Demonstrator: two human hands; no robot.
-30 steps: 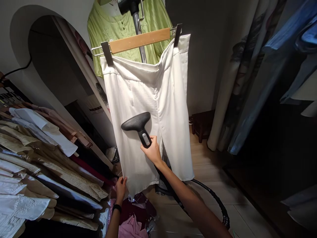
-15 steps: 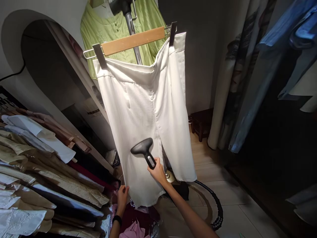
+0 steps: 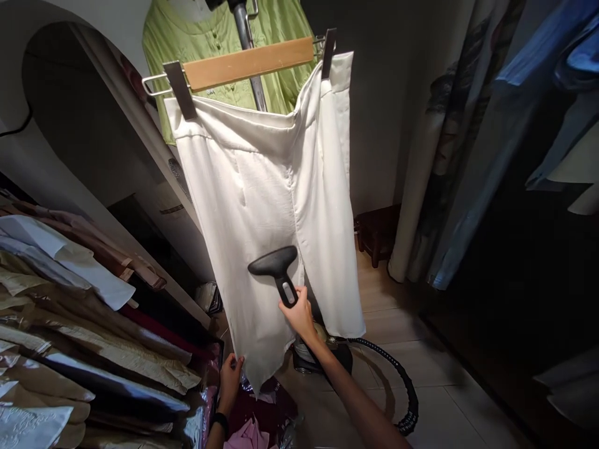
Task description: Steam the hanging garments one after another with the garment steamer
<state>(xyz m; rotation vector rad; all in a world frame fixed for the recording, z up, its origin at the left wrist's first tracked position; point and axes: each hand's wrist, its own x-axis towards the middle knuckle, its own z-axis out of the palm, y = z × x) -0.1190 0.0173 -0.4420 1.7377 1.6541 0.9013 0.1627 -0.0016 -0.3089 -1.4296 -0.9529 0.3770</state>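
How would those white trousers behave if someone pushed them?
The white trousers would probably fold softly, since their waistband sags between the clips. Clipped at the top to the wooden hanger, they would likely swing, though perhaps less near the left hand, which holds their edge.

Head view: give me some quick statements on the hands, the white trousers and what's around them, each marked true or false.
1. The right hand grips the black steamer head. True.
2. The left hand is at the waistband of the white trousers. False: it is low on one leg's outer edge.
3. The wooden hanger has a dark clip at each end. True.
4. The green top hangs in front of the trousers. False: it hangs behind them.
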